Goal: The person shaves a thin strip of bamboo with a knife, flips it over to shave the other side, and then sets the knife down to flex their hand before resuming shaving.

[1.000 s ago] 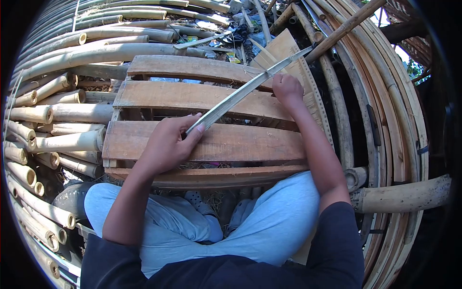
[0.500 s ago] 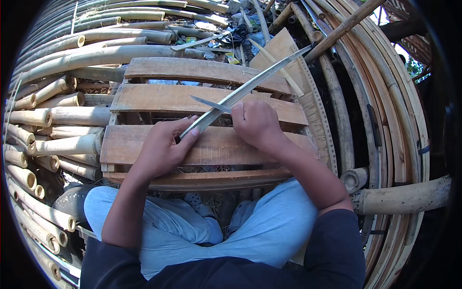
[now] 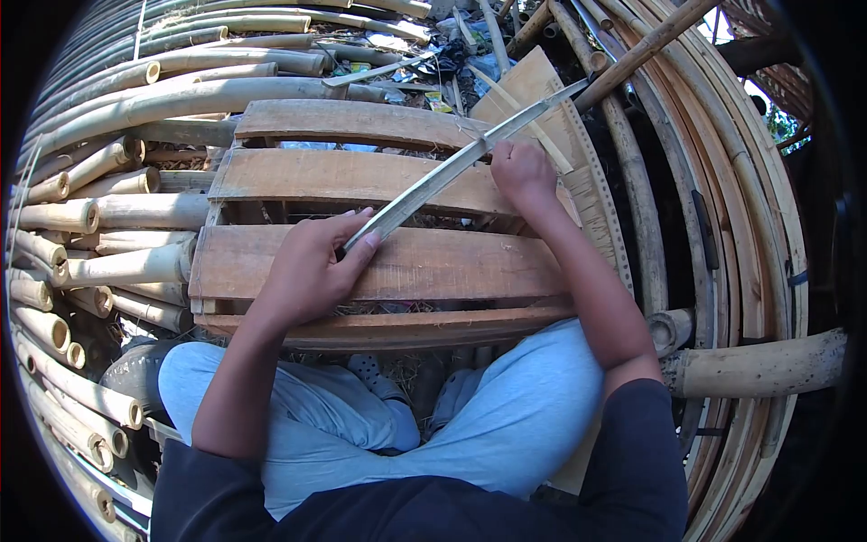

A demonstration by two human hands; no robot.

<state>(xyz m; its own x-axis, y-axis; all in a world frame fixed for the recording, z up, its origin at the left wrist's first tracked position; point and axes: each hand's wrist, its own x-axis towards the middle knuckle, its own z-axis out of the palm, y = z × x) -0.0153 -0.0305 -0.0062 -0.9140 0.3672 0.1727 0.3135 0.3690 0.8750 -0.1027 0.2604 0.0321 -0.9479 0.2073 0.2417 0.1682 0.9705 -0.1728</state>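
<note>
A long split bamboo strip slants over a slatted wooden bench, its far end by a dark pole at the upper right. My left hand is closed round the strip's near end, thumb on top. Farther up the strip, my right hand is closed in a fist on a knife, its handle hidden in the fingers. The knife's blade is blurred and lies across the strip.
Stacked bamboo poles fill the left side. A thick bamboo pole juts in at the right, beside long bent wooden strips. Behind the bench lie a flat board and scattered litter.
My right hand has moved up and to the right along the strip with the knife. My left hand has stayed at the near end, still closed on the strip.
</note>
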